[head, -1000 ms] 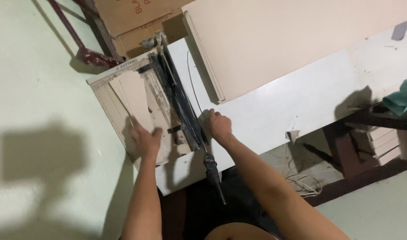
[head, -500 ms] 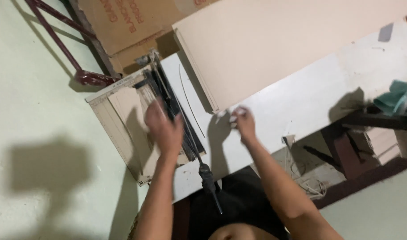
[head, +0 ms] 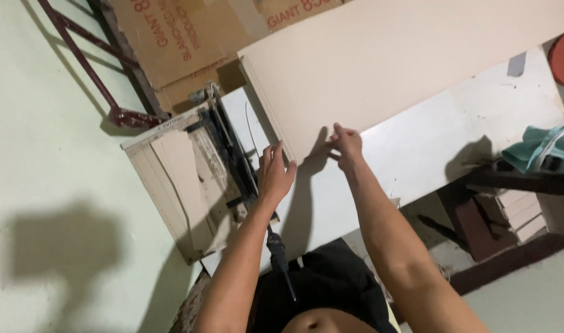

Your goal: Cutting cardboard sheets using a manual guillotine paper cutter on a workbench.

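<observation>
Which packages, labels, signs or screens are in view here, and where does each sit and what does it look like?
Cardboard box: top left behind the paper cutter, flat brown panel with red print.
Second cardboard panel: top centre, above the large beige board, brown with red print.
No screens or signs show.

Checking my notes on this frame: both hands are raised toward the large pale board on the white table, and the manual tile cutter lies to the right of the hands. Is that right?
Not quite. In the head view the tile cutter lies to the left of the hands, beside the left hand. The rest holds: the right hand reaches the pale board on the white table.
</observation>
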